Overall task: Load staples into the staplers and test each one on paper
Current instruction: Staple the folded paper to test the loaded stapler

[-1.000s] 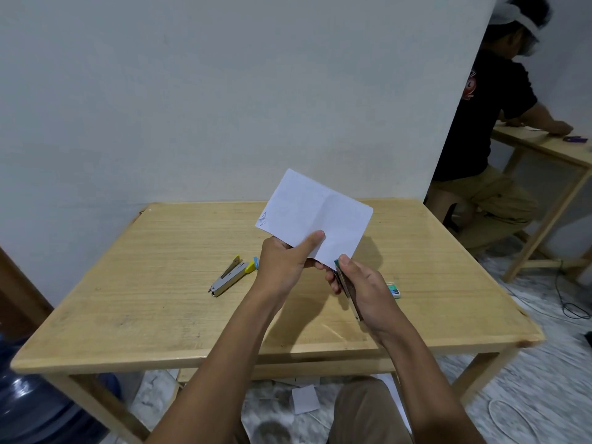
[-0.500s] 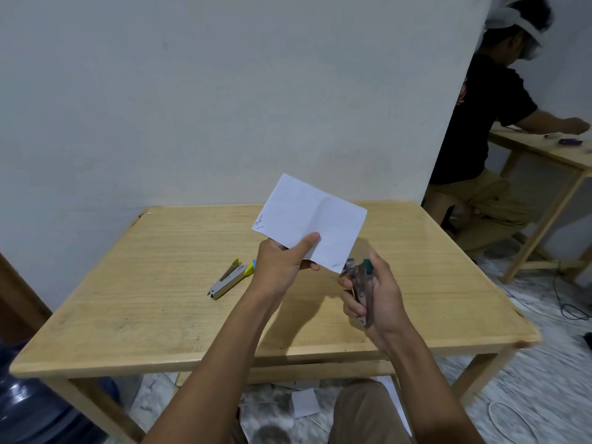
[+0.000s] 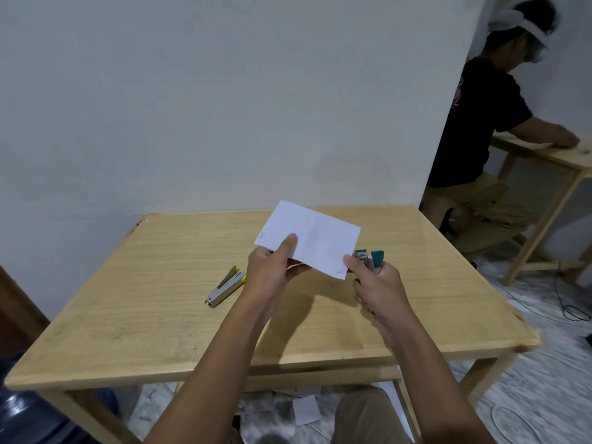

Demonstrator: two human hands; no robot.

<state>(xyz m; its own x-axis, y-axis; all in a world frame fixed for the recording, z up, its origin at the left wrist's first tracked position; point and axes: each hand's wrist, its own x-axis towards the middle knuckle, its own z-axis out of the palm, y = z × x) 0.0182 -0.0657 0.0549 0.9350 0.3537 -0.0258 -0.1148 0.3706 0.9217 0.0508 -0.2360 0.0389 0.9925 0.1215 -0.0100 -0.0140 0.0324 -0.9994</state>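
My left hand [image 3: 272,267] pinches a white sheet of paper [image 3: 315,240] above the wooden table [image 3: 153,315], thumb on top. My right hand [image 3: 378,290] grips a green stapler [image 3: 370,259] upright, its jaws parted, just right of the paper's lower right corner. My right thumb touches that corner. A second stapler [image 3: 226,286], yellow and metal, lies flat on the table to the left of my left hand, its top arm parted from the base.
A white wall stands behind the table. Another person [image 3: 487,129] sits at a second wooden table [image 3: 544,152] at the right. Paper scraps [image 3: 306,410] and cables lie on the floor. A dark water jug [image 3: 28,418] is at bottom left.
My right hand drew the green stapler off the paper's lower edge and turned it upright with its jaws showing. The paper tilted a little flatter. The view dipped slightly.
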